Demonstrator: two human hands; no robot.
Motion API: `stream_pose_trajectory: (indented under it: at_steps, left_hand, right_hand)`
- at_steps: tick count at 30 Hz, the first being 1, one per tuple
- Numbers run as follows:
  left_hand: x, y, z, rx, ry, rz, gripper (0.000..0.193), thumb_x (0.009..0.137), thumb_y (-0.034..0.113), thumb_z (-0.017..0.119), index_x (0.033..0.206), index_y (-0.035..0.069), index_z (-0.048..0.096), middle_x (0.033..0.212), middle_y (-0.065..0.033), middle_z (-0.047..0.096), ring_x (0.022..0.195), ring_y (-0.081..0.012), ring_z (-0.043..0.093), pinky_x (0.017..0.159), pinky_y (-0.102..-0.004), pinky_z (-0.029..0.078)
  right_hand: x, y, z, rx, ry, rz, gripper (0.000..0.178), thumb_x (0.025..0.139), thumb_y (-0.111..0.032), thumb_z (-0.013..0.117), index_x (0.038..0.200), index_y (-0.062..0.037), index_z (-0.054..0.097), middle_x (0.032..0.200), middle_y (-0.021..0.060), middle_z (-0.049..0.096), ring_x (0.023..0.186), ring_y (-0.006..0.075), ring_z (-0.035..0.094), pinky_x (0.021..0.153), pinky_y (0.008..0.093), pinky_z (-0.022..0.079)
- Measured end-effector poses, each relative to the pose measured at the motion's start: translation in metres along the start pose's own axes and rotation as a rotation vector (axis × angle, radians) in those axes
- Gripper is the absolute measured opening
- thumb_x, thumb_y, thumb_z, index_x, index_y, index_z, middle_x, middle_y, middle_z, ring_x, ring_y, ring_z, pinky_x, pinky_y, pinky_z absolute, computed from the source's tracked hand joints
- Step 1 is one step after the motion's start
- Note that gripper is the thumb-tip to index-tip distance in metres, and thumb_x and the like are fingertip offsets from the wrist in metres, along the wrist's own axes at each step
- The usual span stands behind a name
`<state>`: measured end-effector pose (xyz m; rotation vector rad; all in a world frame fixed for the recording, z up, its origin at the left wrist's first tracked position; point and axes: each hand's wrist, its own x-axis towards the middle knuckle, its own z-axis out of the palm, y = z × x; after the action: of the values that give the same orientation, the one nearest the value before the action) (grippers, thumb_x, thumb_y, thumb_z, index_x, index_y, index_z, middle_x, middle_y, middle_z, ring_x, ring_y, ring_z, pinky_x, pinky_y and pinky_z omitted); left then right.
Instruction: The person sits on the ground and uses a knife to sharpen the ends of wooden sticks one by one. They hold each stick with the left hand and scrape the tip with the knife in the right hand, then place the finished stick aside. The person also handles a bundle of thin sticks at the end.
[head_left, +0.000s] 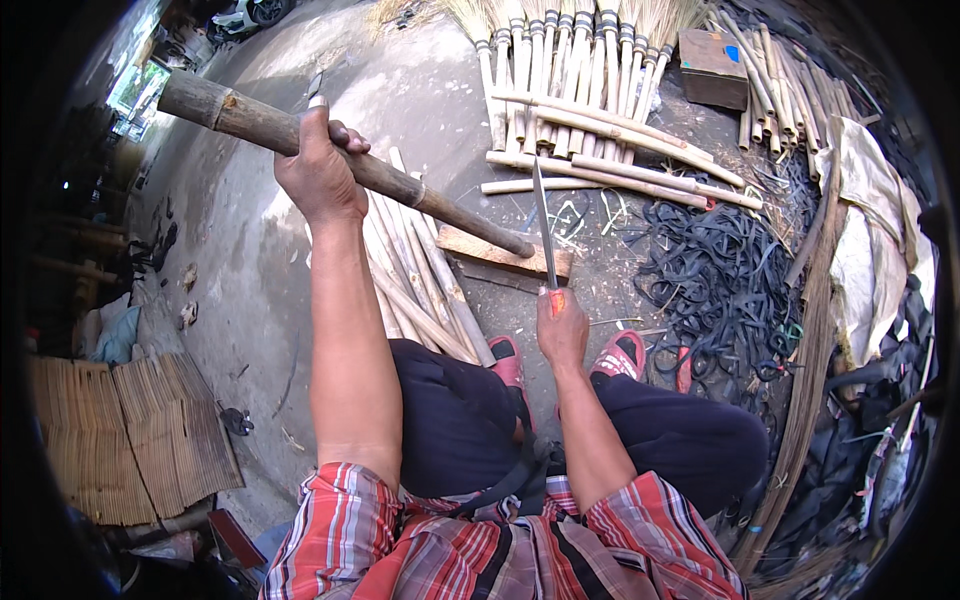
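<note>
My left hand is closed round a thick brown bamboo pole, raised at a slant. The pole's thick end points to the far left. Its thinner end lies over a wooden block on the floor; whether it touches the wood I cannot tell. In my right hand is a long knife, gripped by its orange-red handle with the narrow blade pointing up and away. The blade stands just right of the pole's thin end. Pale bamboo sticks lie beside the block, left of my knees.
Several brooms lie in a row at the back, with loose bamboo sticks across their handles. A cardboard box stands at the back right. Black strips are heaped on the right. Corrugated cardboard lies at the left.
</note>
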<state>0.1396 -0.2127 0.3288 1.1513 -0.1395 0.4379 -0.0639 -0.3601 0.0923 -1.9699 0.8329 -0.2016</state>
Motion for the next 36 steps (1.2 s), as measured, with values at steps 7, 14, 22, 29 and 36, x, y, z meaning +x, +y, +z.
stream_pose_trajectory:
  at_steps: [7, 14, 22, 29, 36]
  left_hand:
    - [0.006, -0.005, -0.005, 0.022, 0.013, 0.005, 0.021, 0.093, 0.016, 0.07, 0.084, 0.008, 0.052, 0.066, -0.0029, 0.049, 0.055, -0.0159, 0.053, 0.055, -0.0353, 0.049]
    - [0.004, -0.005, -0.011, 0.023, -0.01, -0.002, 0.02, 0.093, 0.015, 0.068, 0.084, 0.008, 0.052, 0.066, -0.0028, 0.049, 0.055, -0.0156, 0.053, 0.056, -0.0345, 0.049]
    - [0.012, -0.009, -0.011, 0.001, 0.012, 0.003, 0.019, 0.093, 0.012, 0.067, 0.085, 0.006, 0.051, 0.066, -0.0041, 0.05, 0.053, -0.0155, 0.053, 0.053, -0.0342, 0.05]
    - [0.011, -0.009, -0.01, 0.013, -0.007, 0.028, 0.02, 0.093, 0.011, 0.066, 0.082, 0.006, 0.05, 0.065, -0.0044, 0.051, 0.052, -0.0153, 0.053, 0.052, -0.0336, 0.05]
    - [0.009, -0.008, -0.013, -0.016, -0.008, 0.039, 0.018, 0.093, 0.011, 0.066, 0.086, 0.006, 0.05, 0.064, -0.0038, 0.051, 0.05, -0.0143, 0.054, 0.051, -0.0321, 0.051]
  right_hand:
    - [0.003, 0.007, 0.017, 0.135, 0.028, -0.205, 0.037, 0.099, -0.038, 0.061, 0.102, -0.0017, 0.066, 0.089, 0.0279, 0.069, 0.086, 0.0486, 0.067, 0.075, 0.055, 0.05]
    - [0.006, 0.007, 0.022, -0.131, -0.131, 0.013, 0.038, 0.099, -0.039, 0.061, 0.105, -0.002, 0.065, 0.09, 0.0275, 0.07, 0.087, 0.049, 0.067, 0.078, 0.0565, 0.051]
    - [0.004, 0.007, 0.028, 0.007, 0.041, -0.218, 0.031, 0.098, -0.033, 0.065, 0.102, -0.0027, 0.063, 0.085, 0.0275, 0.068, 0.082, 0.0492, 0.067, 0.07, 0.0552, 0.051]
    - [0.017, 0.004, 0.015, -0.03, -0.087, -0.013, 0.039, 0.099, -0.039, 0.06, 0.101, -0.0005, 0.065, 0.088, 0.0302, 0.069, 0.088, 0.0492, 0.067, 0.077, 0.0565, 0.05]
    - [0.009, 0.01, 0.019, -0.206, -0.115, -0.072, 0.042, 0.099, -0.041, 0.062, 0.09, -0.0003, 0.065, 0.073, 0.0208, 0.066, 0.069, 0.0371, 0.07, 0.064, 0.0489, 0.05]
